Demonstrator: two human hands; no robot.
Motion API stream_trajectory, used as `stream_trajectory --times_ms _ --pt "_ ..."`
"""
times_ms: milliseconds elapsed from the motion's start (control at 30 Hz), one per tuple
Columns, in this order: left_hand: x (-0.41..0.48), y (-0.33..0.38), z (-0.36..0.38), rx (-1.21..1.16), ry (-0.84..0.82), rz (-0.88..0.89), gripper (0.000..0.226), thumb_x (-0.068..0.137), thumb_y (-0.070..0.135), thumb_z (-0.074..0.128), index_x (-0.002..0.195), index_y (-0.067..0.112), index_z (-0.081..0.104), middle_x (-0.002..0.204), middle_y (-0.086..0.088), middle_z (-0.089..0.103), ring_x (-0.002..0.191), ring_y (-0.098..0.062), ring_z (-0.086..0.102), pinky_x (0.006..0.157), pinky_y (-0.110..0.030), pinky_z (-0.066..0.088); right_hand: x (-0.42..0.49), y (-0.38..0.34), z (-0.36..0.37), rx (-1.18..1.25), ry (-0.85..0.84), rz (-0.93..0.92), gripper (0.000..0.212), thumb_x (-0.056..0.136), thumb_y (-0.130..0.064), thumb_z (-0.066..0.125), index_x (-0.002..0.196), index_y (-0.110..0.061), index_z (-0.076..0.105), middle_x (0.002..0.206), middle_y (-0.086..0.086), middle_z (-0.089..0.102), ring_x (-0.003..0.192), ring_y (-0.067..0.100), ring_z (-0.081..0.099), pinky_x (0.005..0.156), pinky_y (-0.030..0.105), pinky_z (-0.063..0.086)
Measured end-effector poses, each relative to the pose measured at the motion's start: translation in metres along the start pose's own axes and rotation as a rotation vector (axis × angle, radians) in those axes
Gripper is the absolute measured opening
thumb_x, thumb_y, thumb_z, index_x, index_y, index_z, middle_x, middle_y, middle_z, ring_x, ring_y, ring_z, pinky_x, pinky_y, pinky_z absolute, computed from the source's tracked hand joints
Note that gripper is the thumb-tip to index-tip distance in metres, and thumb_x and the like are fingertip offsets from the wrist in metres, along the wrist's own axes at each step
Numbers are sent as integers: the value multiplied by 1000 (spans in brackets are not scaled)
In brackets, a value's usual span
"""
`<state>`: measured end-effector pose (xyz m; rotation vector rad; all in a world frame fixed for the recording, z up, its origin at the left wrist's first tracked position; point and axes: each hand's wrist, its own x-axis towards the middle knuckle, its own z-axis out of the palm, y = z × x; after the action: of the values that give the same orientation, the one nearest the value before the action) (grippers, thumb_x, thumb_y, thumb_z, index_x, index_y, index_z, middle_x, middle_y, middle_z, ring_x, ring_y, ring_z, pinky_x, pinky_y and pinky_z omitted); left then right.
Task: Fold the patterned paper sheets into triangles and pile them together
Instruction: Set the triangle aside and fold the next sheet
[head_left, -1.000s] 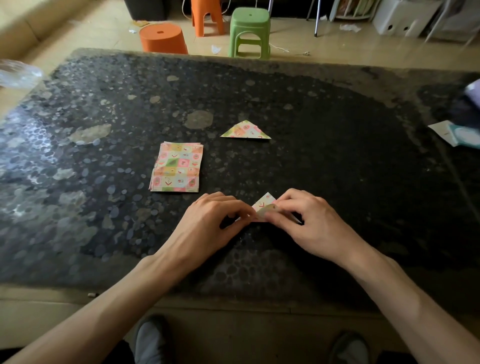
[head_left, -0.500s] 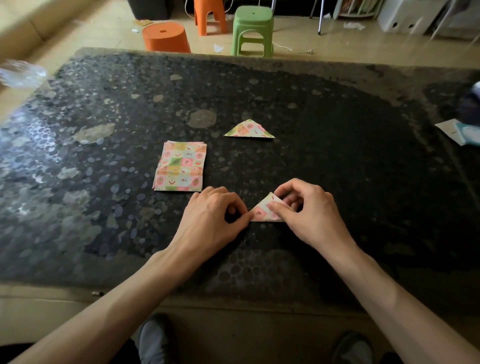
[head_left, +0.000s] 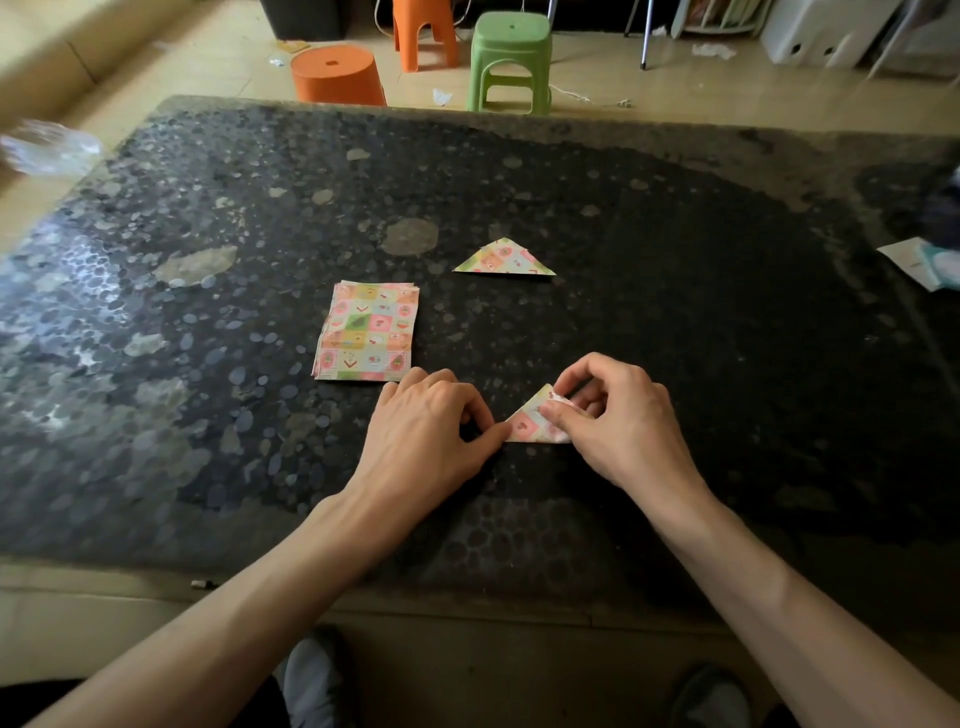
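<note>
The table (head_left: 701, 270) is dark with pale spots all over. Near its front edge a small triangle (head_left: 529, 425) lies flat. The left hand (head_left: 431, 423) pinches its left corner with curled fingers, and the right hand (head_left: 623, 421) pinches its right side. Just behind the left hand sits the paper stack (head_left: 366, 332) — one done triangle (head_left: 504, 260) lies farther back. On the tan floor stand a green stool (head_left: 511, 60) and an orange tub (head_left: 337, 75).
</note>
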<state>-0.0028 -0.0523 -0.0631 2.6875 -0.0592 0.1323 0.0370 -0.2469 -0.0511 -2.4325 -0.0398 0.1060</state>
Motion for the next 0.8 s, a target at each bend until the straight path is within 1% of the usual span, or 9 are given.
stream_trajectory --times_ms 100,167,267,333,500,633,700,800 --pt "1 -1 0 12 5 -10 30 84 68 63 78 39 65 81 17 51 89 -7 48 84 -27 41 0 -1 -1 -12 -23 4 12 89 -35 80 94 -34 68 89 -12 67 80 6 64 63 22 51" --pt "2 0 0 18 0 -10 29 85 67 64 79 39 64 82 18 50 90 -6 48 82 -26 39 0 -2 -1 -21 -40 2 7 91 -35 78 96 -34 73 93 -10 68 85 8 64 64 21 50" --pt "1 -2 0 -25 -4 -23 25 84 64 69 80 40 61 83 19 49 89 -5 48 76 -25 34 -1 -1 -2 -11 -52 1 7 91 -36 78 98 -36 78 94 -11 70 86 6 63 66 19 51" --pt "2 -3 -1 -60 -7 -24 21 84 60 71 84 41 62 83 19 49 88 -5 48 74 -26 32 -1 0 -2 2 -50 6 8 90 -36 79 98 -36 79 93 -12 70 85 5 63 67 18 50" --pt "5 -5 0 -122 -55 -1 10 88 52 72 97 51 69 87 20 48 90 -7 45 79 -29 32 1 -3 -1 3 -52 19 9 90 -35 79 99 -36 79 96 -12 70 91 7 65 75 24 56" --pt "6 -6 0 -153 -61 -2 9 90 52 69 98 54 71 87 21 49 91 -7 46 82 -32 38 2 -3 -1 2 -53 52 4 90 -36 78 93 -39 76 89 -15 68 89 8 65 78 33 60" --pt "6 -6 0 -163 -54 2 9 91 53 67 98 54 72 86 20 50 91 -8 47 82 -33 40 2 -4 -1 -3 -52 67 5 91 -36 78 91 -40 75 89 -15 68 89 8 65 78 34 60" --pt "7 -6 0 -157 -54 0 9 90 54 67 98 55 72 86 20 51 91 -7 48 80 -32 39 3 -5 0 -11 -52 77 6 91 -35 78 94 -40 75 93 -14 69 91 8 65 78 33 60"
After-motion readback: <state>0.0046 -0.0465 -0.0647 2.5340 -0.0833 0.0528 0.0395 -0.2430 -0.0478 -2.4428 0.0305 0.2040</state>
